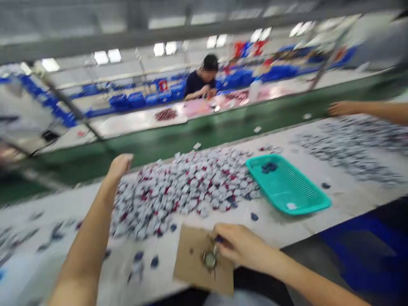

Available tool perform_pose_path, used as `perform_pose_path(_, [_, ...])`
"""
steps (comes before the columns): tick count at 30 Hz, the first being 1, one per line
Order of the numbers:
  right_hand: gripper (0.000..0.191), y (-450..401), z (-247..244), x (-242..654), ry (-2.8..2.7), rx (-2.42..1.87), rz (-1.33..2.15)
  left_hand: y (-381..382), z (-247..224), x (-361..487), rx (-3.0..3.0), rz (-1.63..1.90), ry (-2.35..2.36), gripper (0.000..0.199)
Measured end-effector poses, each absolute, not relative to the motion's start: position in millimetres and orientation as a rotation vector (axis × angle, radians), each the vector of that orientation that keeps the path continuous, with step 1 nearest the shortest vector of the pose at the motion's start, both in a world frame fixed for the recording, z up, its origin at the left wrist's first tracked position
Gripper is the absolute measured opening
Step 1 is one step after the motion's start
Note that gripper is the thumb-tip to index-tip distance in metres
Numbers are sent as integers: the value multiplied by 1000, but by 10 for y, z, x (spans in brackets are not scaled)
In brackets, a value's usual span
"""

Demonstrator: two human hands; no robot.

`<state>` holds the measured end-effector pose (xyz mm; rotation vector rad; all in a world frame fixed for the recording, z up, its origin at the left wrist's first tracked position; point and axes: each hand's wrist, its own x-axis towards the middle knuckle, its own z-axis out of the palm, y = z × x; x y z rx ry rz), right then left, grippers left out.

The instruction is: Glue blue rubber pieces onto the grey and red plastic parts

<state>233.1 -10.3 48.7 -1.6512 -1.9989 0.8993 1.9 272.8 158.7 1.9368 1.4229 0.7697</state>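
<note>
My left hand [120,165] is raised at the far edge of the table, beside the left end of a big pile of small white and dark red pieces [191,182]. Its fingers look curled, and blur hides whatever they may hold. My right hand [234,244] pinches a small dark blue piece [220,239] over a brown cardboard square [191,259] at the near edge. On the cardboard, just left of the right hand, lies a round metal part [209,259].
A turquoise basket [287,187] holding a few dark pieces stands right of the pile. Another person's hand [339,109] reaches over grey pieces [357,148] at the right. Across a green strip [165,138], a person in dark clothes [200,80] works at another table.
</note>
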Motion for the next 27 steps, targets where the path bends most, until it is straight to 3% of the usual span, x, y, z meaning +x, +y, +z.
perform_pose_path(3, [13,-191,371,2284,-2041,-1585,1003,2338,1339,-164,1669,704,1466,29])
perform_pose_path(7, [18,-283,262,2279,-2086,-1571,980,1428,1066,-340,1282,808,1244,26])
perform_pose_path(13, [12,-295,105,2128,-2223,-1582,860,370,598,-301,880,967,1151,41])
perform_pose_path(19, [10,-234,117,2084,-2343,-1535,842,-37,284,-135,623,961,1203,48])
perform_pose_path(27, [13,-192,157,2105,-2311,-1466,893,-116,258,-33,573,912,1121,48])
